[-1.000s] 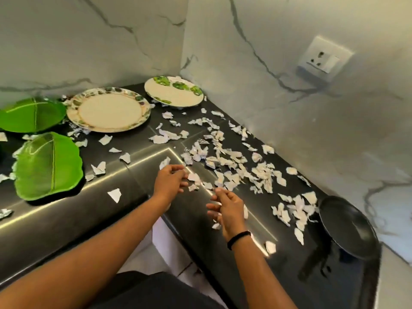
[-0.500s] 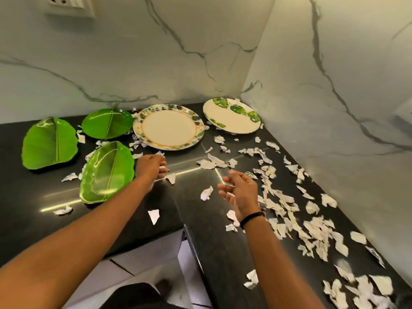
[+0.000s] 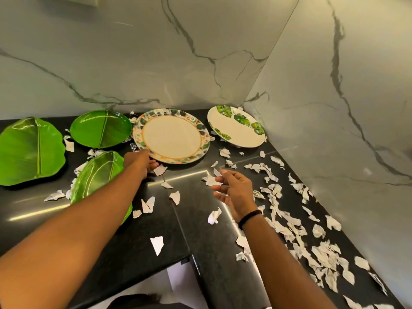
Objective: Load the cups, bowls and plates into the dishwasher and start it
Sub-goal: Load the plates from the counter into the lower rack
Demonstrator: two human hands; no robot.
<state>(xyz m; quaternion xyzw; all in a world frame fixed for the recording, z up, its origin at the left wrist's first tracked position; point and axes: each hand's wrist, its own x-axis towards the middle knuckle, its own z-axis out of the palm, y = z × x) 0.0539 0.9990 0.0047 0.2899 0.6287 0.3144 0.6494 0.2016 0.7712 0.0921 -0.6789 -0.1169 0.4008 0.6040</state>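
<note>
Several plates lie flat on the black counter (image 3: 200,230) in the corner. A cream plate with a patterned rim (image 3: 171,136) sits in the middle, and a white plate with green leaves (image 3: 239,130) is to its right. A round green plate (image 3: 101,128) and two green leaf-shaped plates (image 3: 29,150) (image 3: 98,172) lie to the left. My left hand (image 3: 141,160) is at the patterned plate's near-left rim, thumb on top and fingers curled at the edge. My right hand (image 3: 234,188) hovers over the counter, fingers relaxed, holding nothing.
Torn paper scraps (image 3: 316,253) litter the counter, thickest along the right wall. Marble walls (image 3: 334,108) close the corner behind and to the right. The counter's inner front edge (image 3: 189,257) runs below my arms, with floor beneath it.
The view has come closer to the corner. My left hand moved forward from beside the near leaf plate to the patterned plate's rim. My right hand stayed open over the scraps.
</note>
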